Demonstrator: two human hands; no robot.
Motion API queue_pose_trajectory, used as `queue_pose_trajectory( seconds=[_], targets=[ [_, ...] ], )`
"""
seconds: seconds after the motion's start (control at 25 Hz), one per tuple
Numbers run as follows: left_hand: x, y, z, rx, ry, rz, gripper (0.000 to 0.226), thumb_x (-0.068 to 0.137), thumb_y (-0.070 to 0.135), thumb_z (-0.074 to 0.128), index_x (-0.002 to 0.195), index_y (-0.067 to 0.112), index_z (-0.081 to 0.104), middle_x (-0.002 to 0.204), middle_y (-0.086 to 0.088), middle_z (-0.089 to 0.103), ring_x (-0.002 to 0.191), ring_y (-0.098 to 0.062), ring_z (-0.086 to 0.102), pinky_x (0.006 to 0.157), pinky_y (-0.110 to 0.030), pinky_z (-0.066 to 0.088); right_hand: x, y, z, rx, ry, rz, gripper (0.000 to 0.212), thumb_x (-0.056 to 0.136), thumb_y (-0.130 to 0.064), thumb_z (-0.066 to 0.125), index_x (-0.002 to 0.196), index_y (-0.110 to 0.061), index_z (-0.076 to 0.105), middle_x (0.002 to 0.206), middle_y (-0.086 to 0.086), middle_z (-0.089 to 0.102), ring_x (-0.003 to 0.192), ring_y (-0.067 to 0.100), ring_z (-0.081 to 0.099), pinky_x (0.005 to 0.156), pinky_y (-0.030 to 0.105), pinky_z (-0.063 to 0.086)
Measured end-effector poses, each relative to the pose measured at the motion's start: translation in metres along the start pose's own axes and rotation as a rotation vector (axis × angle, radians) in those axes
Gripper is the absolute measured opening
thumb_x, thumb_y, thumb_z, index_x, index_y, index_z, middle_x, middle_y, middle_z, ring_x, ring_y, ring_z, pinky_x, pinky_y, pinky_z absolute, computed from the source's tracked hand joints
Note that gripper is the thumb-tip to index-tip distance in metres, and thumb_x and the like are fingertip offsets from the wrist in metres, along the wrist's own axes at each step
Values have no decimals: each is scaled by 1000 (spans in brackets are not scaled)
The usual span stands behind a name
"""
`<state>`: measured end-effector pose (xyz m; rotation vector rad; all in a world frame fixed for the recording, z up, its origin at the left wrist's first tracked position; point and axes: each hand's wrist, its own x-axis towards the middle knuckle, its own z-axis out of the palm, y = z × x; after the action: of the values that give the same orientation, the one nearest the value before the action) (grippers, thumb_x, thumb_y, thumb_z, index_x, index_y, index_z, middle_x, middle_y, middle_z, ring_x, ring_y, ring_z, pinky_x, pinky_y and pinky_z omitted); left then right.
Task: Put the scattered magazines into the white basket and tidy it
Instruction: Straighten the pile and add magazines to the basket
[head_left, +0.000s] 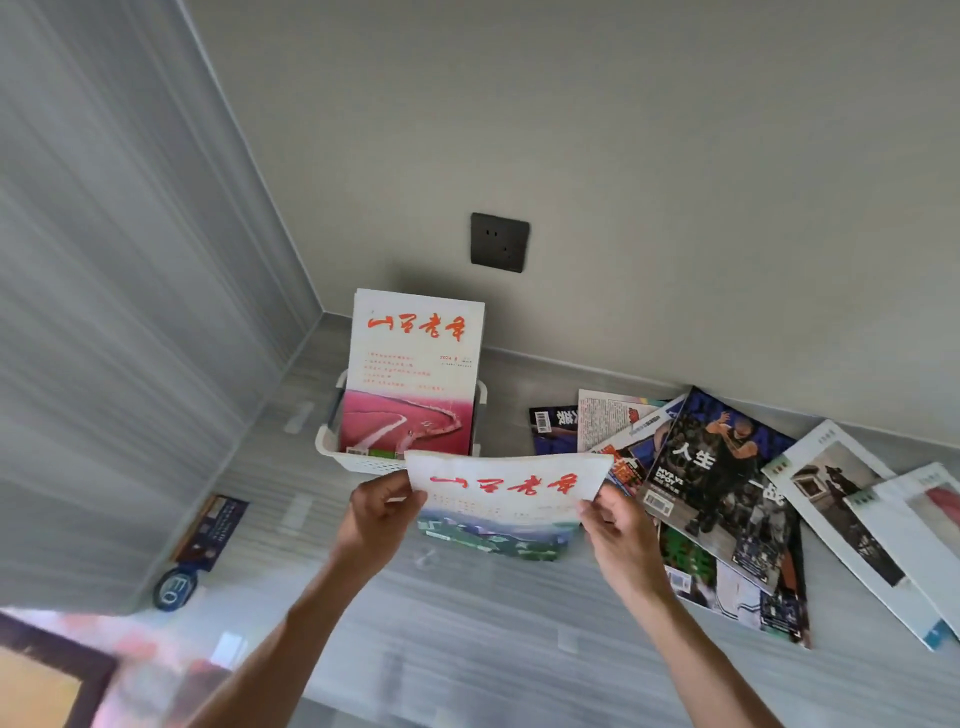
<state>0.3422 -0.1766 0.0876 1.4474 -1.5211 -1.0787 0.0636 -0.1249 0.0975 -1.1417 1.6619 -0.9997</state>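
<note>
A white magazine with red lettering (506, 486) is held above the floor, just in front of the white basket (332, 449), its long axis running left to right and its title edge turned toward the basket. Its left edge is pinched by the left hand (379, 512), its right edge by the right hand (615, 525). A matching magazine (413, 374) stands upright in the basket. Further magazines (727, 493) are scattered to the right.
</note>
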Motion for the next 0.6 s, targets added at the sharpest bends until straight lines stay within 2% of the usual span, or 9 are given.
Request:
queue_pose_trajectory(
  seconds=[0.12, 0.2, 0.28, 0.36, 0.48, 0.6],
  targets=[
    [28, 18, -36, -99, 129, -19, 37, 83, -11, 64, 81, 25, 72, 78, 24, 75, 69, 5, 67, 63, -16, 53, 24, -47, 16, 85, -12, -105, 25, 94, -10, 59, 95, -33, 69, 98, -2, 77, 90, 14, 71, 81, 35, 60],
    [56, 37, -62, -146, 166, 9, 38, 86, -10, 62, 82, 26, 71, 79, 23, 75, 66, 2, 69, 57, -14, 53, 46, -81, 33, 101, -11, -180, 22, 95, -10, 58, 97, -28, 70, 97, -3, 77, 92, 20, 71, 81, 38, 57],
    [90, 52, -86, -136, 240, -5, 37, 86, -8, 60, 76, 27, 68, 75, 17, 75, 60, 3, 67, 51, -10, 50, 77, -111, 58, 72, 25, -238, 19, 95, -8, 56, 102, -18, 70, 101, -5, 75, 89, 12, 70, 78, 34, 55],
    [127, 58, -105, -86, 285, -47, 33, 87, -3, 60, 73, 26, 66, 83, 4, 73, 66, -2, 66, 51, -10, 50, 107, -132, 83, 65, 57, -218, 18, 95, -7, 54, 101, -13, 70, 99, -3, 75, 80, 6, 66, 70, 33, 52],
    [161, 44, -116, 46, 237, -71, 20, 89, 4, 60, 81, 21, 66, 93, -5, 73, 76, -16, 65, 57, -24, 56, 140, -129, 113, 57, 121, -143, 18, 93, -7, 52, 98, -9, 69, 95, 6, 76, 74, 17, 64, 65, 36, 48],
    [170, 14, -116, 103, 192, -125, 12, 89, 5, 60, 87, 14, 68, 96, -8, 74, 85, -26, 69, 68, -39, 59, 160, -111, 132, -27, 157, -101, 18, 92, -5, 52, 99, -4, 69, 95, 14, 75, 84, 32, 68, 67, 36, 50]
  ],
)
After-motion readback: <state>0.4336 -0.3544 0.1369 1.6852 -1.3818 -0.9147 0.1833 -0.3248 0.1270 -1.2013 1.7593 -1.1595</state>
